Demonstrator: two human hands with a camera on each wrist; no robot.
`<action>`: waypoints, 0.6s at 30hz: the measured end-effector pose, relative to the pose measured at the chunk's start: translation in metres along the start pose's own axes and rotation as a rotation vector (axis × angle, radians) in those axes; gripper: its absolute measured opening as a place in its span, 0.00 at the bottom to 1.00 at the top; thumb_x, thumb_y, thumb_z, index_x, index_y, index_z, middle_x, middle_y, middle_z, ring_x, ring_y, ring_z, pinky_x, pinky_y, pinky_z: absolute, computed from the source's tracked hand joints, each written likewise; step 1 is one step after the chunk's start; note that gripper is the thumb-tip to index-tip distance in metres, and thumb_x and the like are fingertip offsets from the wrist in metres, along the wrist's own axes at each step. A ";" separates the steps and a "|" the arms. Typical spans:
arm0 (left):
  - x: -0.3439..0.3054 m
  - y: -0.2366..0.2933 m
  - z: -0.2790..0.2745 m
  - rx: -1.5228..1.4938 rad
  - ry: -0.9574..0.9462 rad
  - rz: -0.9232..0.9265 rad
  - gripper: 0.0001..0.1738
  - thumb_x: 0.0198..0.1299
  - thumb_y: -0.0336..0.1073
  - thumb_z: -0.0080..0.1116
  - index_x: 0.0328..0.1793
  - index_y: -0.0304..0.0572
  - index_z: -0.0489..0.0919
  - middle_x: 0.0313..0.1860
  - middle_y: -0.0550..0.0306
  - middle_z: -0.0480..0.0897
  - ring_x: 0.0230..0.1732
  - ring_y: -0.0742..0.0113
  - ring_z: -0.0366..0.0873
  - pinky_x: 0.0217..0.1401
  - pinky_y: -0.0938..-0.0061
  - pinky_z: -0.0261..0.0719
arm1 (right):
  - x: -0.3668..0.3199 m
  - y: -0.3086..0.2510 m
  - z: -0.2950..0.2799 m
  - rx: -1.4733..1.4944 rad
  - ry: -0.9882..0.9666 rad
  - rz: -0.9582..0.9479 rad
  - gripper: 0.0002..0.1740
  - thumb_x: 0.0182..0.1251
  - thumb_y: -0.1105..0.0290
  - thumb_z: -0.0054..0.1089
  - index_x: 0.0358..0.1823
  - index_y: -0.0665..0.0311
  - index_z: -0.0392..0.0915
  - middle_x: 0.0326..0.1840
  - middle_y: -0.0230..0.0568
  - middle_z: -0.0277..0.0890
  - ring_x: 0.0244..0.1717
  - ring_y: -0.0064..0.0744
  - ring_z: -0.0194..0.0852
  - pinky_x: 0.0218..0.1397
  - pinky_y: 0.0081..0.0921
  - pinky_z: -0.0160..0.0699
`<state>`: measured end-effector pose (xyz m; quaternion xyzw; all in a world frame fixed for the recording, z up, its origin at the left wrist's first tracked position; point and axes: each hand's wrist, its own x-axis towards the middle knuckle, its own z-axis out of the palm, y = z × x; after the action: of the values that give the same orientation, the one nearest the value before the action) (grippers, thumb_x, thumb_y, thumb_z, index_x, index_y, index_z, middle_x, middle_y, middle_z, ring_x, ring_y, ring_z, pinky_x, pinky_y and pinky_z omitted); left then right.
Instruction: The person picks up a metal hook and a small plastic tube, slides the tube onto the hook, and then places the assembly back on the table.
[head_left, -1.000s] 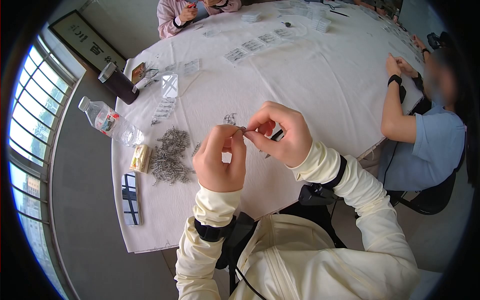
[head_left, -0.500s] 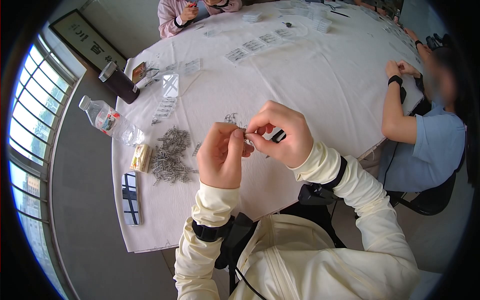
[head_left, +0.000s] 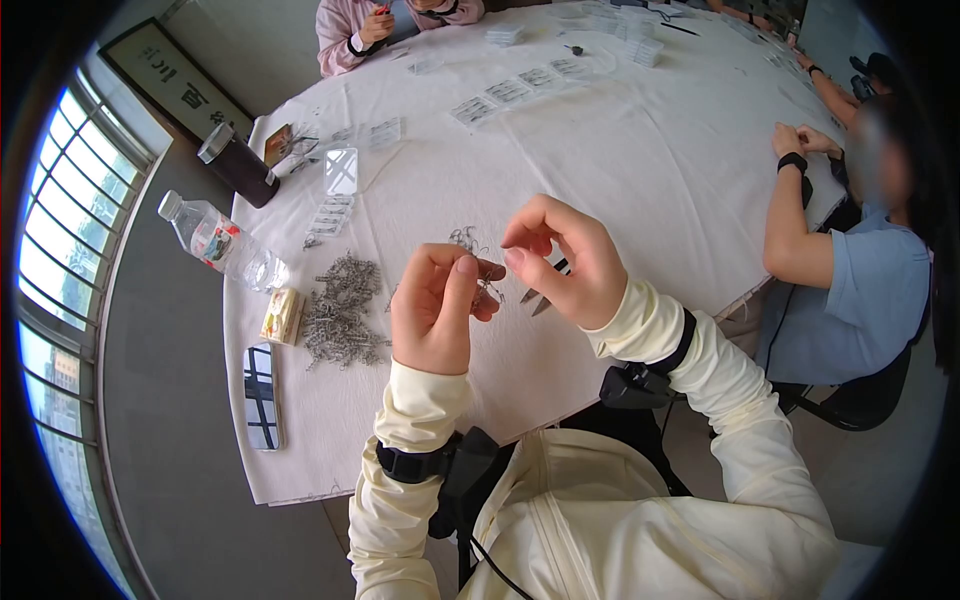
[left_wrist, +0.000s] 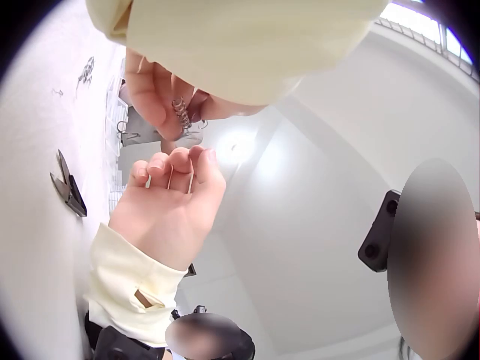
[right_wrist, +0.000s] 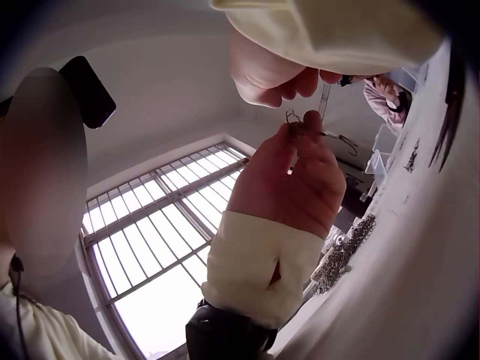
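My left hand pinches a small coiled wire piece between thumb and fingers; thin wire hooks stick out past the fingertips in the right wrist view. Just to its right, my right hand is raised with bent fingers, thumb and forefinger apart, and nothing visible between them. A pair of pointed snips lies on the cloth, partly behind the right hand in the head view. Beyond the left hand is a small cluster of wire pieces. A large heap of similar metal pieces lies to the left.
Left on the white cloth are a phone, a small packet, a water bottle and a dark flask. Clear boxes stand farther back. People sit across the table and at the right.
The two hands met at the fingertips earlier; now the right fingers have come away from the piece and parted. The left hand has turned slightly and still pinches the piece.
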<state>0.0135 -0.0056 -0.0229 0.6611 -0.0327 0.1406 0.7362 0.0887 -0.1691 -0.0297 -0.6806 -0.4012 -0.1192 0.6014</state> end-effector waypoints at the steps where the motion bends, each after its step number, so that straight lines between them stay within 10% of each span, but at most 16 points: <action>1: 0.000 0.001 0.000 0.012 -0.028 -0.016 0.08 0.75 0.34 0.51 0.46 0.36 0.76 0.38 0.54 0.84 0.30 0.75 0.76 0.35 0.78 0.76 | 0.001 -0.002 0.001 0.066 -0.010 0.060 0.05 0.63 0.73 0.63 0.40 0.62 0.80 0.32 0.31 0.77 0.30 0.22 0.68 0.36 0.22 0.69; 18: -0.003 0.000 -0.011 0.135 -0.168 -0.106 0.08 0.67 0.24 0.51 0.51 0.33 0.77 0.44 0.53 0.86 0.42 0.74 0.79 0.46 0.79 0.75 | 0.003 0.007 -0.009 0.144 -0.070 0.293 0.05 0.67 0.71 0.63 0.40 0.65 0.82 0.33 0.26 0.78 0.34 0.15 0.66 0.40 0.18 0.66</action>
<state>0.0090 0.0052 -0.0254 0.7194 -0.0501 0.0475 0.6912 0.0984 -0.1755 -0.0309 -0.6906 -0.3258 0.0224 0.6453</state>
